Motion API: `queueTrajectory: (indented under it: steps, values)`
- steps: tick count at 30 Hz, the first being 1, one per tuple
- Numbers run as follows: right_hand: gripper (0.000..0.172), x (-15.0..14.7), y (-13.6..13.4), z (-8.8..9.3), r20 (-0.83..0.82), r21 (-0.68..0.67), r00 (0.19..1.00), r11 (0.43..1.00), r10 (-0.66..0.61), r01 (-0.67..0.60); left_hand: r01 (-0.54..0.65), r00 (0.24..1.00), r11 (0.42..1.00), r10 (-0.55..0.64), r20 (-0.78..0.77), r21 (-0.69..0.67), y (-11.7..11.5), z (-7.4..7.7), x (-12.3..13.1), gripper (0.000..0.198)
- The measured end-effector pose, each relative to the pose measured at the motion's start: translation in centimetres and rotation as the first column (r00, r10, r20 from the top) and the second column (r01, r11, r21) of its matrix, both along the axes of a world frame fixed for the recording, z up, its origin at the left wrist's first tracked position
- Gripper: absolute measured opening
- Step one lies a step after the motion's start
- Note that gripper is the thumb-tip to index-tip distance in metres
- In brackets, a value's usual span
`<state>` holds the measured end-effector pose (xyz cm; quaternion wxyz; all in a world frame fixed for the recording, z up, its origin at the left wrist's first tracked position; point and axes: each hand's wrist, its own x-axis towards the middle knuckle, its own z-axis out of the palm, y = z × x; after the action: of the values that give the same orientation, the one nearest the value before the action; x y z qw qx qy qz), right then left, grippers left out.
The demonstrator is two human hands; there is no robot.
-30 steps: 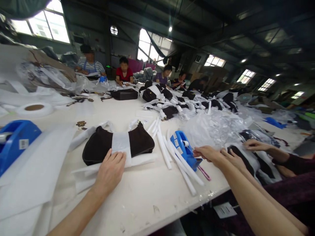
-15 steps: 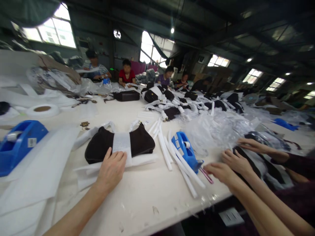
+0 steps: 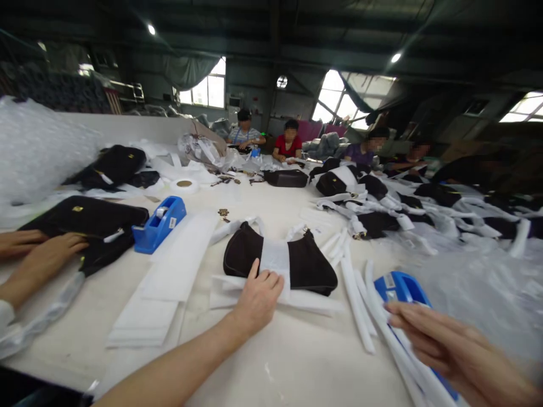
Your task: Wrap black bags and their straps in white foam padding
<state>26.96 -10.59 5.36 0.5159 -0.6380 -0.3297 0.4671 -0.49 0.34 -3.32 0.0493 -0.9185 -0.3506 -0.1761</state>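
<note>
A dark brown handbag (image 3: 313,264) lies on the table, with a white foam band (image 3: 275,257) around its middle and its strap wrapped in white. My left hand (image 3: 258,297) rests with fingers spread over the band's lower part, pressing the bag. Beneath the bag's lower edge, a white foam sheet (image 3: 316,302) sticks out. My right hand (image 3: 458,347) is over a blue tape dispenser (image 3: 401,285) and beside white foam tubes (image 3: 356,305). Its thumb and index finger look drawn together. Blur hides what they hold, if anything.
Left stand another blue tape dispenser (image 3: 163,223) and stacked white foam sheets (image 3: 178,277). A co-worker's hands (image 3: 46,257) touch a black bag (image 3: 85,220). A white roll (image 3: 185,185) and more wrapped bags (image 3: 377,225) lie farther back; several people sit beyond. Clear plastic (image 3: 470,294) covers the right.
My view has swung left, bringing the left co-worker's hands in. My left hand stays on the band. My right hand is now over the dispenser; the right-hand co-worker is out of view.
</note>
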Motion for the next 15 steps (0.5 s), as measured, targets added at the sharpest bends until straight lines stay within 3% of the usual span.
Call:
queueTrajectory:
  steps: [4, 8, 11, 15]
  values:
    - [0.037, -6.8, 5.6, -0.5, -0.236, -0.063, 0.948, 0.97, 0.213, -0.233, 0.008, 1.0, 1.0, -0.008, 0.002, 0.011, 0.2, -0.3, 0.0, 0.039]
    - [0.025, -10.1, 11.4, -2.8, -0.195, -0.097, 0.947, 0.956, 0.256, -0.278, 0.011, 1.0, 0.999, -0.012, 0.016, 0.035, 0.1, -0.5, 0.0, 0.037]
    - [0.02, -10.2, 12.7, -4.3, -0.115, -0.159, 0.963, 0.953, 0.243, -0.259, 0.011, 1.0, 0.999, -0.012, 0.02, 0.043, 0.1, -0.6, 0.0, 0.038]
    - [0.021, -10.1, 12.7, -4.9, -0.063, -0.174, 0.974, 0.959, 0.218, -0.226, 0.006, 0.999, 1.0, -0.007, 0.032, 0.028, 0.2, -0.7, 0.1, 0.028]
